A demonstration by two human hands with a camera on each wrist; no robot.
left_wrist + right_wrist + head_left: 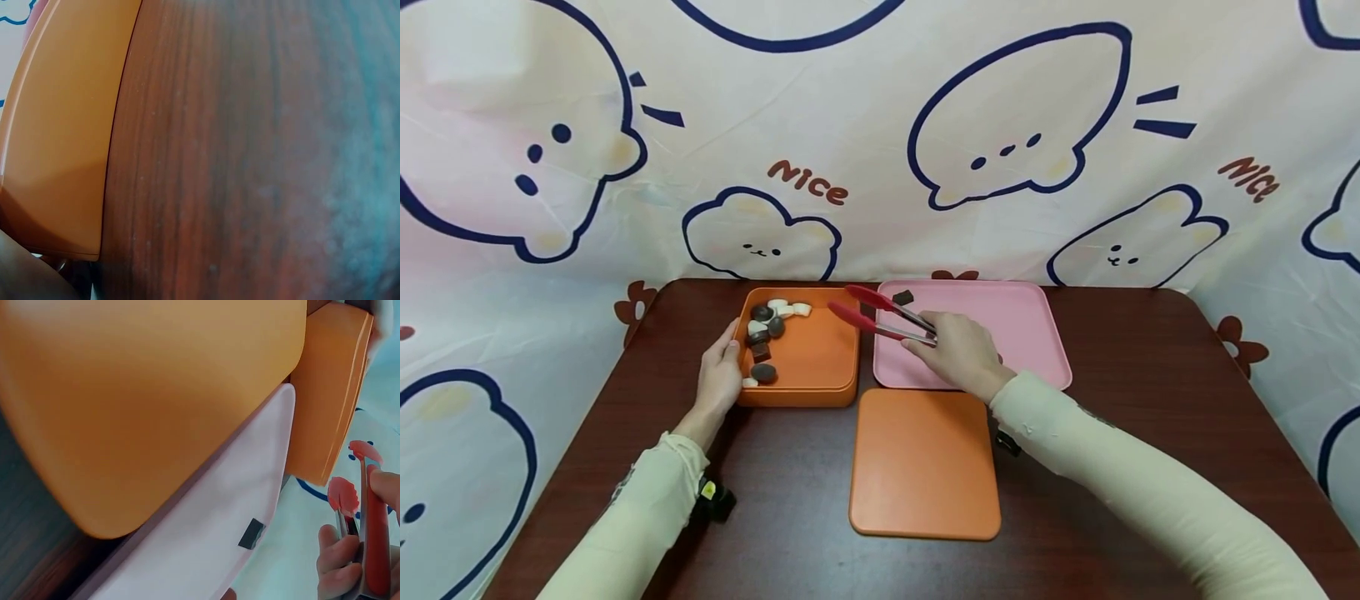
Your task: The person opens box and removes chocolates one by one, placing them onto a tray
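Observation:
My left hand [721,379] grips the left side of a shallow orange box [820,354], its thumb by the rim. Inside, along the left, lie several dark oval pieces [764,373], white chunks [802,309] and a brown cube [762,352]. In my right hand [962,350] is a pair of metal tongs [904,323] with red tips. The tips are spread apart with nothing between them, reaching over the box's right rim. Below them and the hand is a pink tray [1030,333]; a dark block [902,297] lies near its far left corner.
An orange square lid or board [925,467] lies flat in front of the pink tray. Everything stands on a dark brown wooden table [775,517]. Behind it hangs a white cloth [880,125] with cartoon drawings.

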